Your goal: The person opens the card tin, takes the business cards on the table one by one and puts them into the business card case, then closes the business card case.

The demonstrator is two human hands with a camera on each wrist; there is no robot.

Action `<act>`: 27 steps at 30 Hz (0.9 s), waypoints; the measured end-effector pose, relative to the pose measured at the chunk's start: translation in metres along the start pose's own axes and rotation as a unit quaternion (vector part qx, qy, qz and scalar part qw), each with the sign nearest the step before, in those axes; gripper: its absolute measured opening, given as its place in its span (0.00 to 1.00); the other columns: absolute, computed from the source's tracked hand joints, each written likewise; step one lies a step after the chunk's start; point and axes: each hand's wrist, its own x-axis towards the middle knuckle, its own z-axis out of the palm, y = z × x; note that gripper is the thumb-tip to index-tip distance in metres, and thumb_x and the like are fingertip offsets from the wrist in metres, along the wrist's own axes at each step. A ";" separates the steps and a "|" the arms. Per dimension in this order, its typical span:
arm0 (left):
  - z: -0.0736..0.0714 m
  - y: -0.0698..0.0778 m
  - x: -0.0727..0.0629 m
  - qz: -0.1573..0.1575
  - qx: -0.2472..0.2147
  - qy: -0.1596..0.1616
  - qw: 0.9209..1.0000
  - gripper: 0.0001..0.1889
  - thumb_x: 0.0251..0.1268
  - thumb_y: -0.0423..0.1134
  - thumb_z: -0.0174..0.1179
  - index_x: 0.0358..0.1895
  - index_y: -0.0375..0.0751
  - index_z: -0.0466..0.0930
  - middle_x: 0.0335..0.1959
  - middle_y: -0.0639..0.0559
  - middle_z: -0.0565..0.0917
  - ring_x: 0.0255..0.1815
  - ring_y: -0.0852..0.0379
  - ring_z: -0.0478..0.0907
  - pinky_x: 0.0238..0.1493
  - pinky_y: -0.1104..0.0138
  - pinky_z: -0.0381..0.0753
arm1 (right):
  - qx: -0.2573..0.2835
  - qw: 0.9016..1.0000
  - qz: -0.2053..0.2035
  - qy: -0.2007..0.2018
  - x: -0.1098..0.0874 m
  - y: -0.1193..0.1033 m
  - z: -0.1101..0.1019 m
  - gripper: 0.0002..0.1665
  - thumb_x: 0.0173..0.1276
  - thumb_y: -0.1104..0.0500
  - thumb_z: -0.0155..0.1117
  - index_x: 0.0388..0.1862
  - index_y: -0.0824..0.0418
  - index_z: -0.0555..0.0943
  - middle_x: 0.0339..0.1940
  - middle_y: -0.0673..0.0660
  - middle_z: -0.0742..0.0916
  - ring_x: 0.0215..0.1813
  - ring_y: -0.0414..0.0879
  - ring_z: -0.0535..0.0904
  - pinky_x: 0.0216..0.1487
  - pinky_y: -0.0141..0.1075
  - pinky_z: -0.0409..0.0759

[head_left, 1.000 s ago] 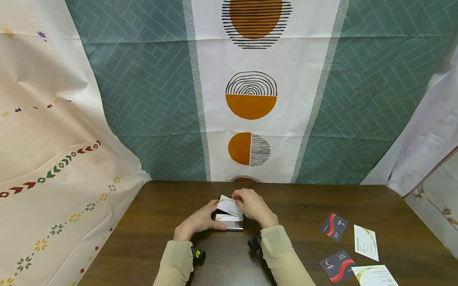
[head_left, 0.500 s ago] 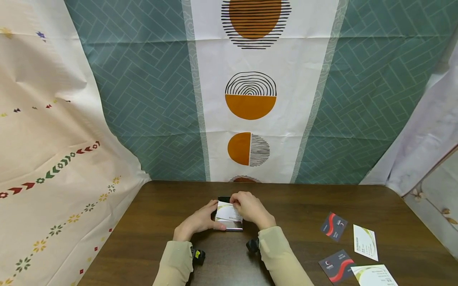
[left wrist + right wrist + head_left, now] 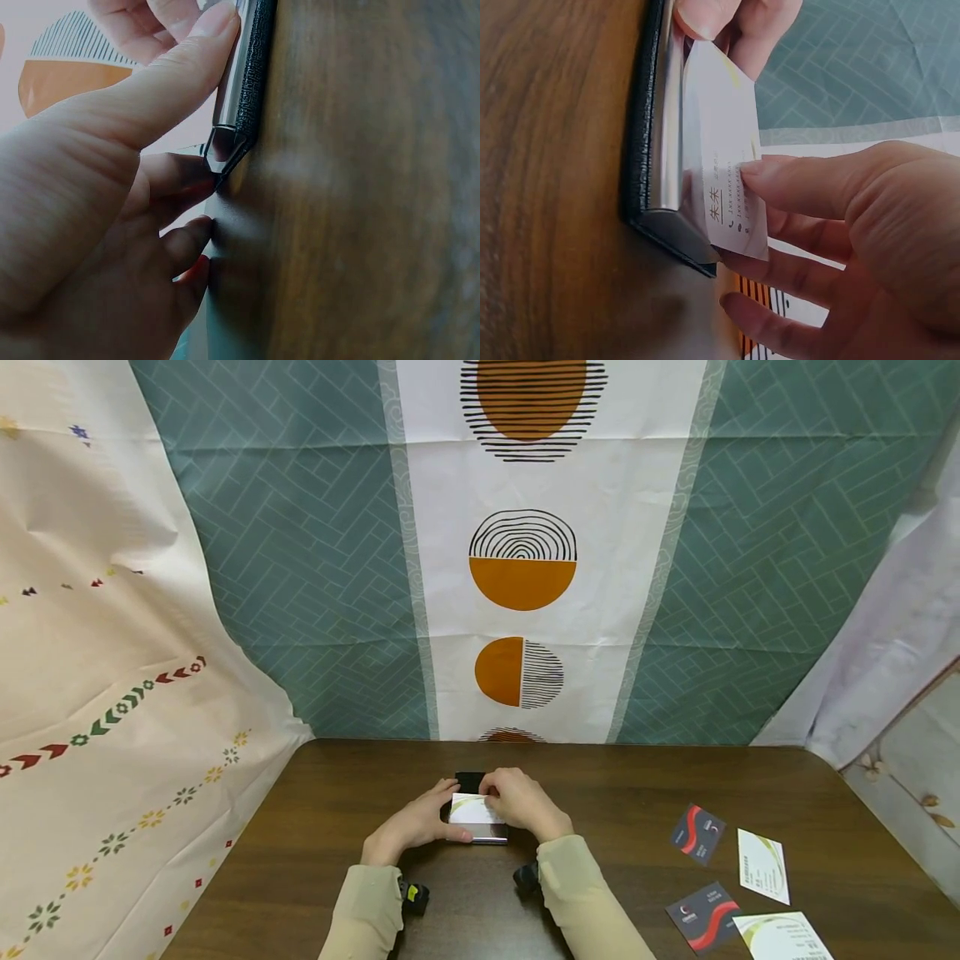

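A business card holder (image 3: pixel 491 835), black with a shiny metal front, lies at the far middle of the table with its lid open. My left hand (image 3: pixel 412 827) grips its left side, the thumb (image 3: pixel 187 67) on the metal part. At the opposite side, my right hand (image 3: pixel 525 806) pinches a white business card (image 3: pixel 724 135) with printed text and a yellow-green edge. In the right wrist view the card stands tilted out of the holder, its lower part behind the metal front. Whether other cards lie beneath it is hidden.
Two dark cards with a red wave, one upper (image 3: pixel 698 834) and one lower (image 3: pixel 701 917), lie at the right of the brown table (image 3: pixel 337 893). Beside them are two white cards, one farther (image 3: pixel 763 865) and one nearer (image 3: pixel 782 935). A patterned cloth (image 3: pixel 517 485) hangs behind.
My right hand has moved down toward me, bringing the white card lower into the holder and straighter. More of the black lid shows behind it. My left hand keeps its grip.
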 end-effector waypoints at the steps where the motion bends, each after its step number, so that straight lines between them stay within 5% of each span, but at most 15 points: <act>1: 0.000 0.000 0.000 -0.003 0.001 0.000 1.000 0.52 0.51 0.57 0.73 0.74 0.33 0.59 0.77 0.39 0.55 0.76 0.41 0.50 0.69 0.45 0.56 | 0.000 1.000 0.000 -0.003 0.000 0.000 0.000 0.05 0.67 0.63 0.65 0.39 0.57 0.86 0.30 0.47 0.80 0.32 0.41 0.73 0.35 0.36 0.75; 12: 0.000 0.000 0.000 -0.001 0.007 0.005 1.000 0.53 0.50 0.56 0.74 0.75 0.33 0.58 0.76 0.39 0.55 0.76 0.40 0.51 0.69 0.45 0.57 | 0.005 0.998 0.011 -0.055 -0.001 -0.002 0.003 0.03 0.64 0.62 0.66 0.33 0.55 0.86 0.29 0.46 0.81 0.32 0.41 0.74 0.37 0.37 0.76; 27: 0.000 0.002 0.000 -0.009 0.002 0.002 1.000 0.52 0.51 0.55 0.74 0.75 0.33 0.57 0.77 0.39 0.55 0.75 0.40 0.52 0.69 0.45 0.57 | -0.028 0.998 0.008 -0.048 -0.004 -0.007 0.005 0.05 0.63 0.63 0.68 0.29 0.54 0.83 0.29 0.46 0.77 0.32 0.41 0.72 0.35 0.36 0.75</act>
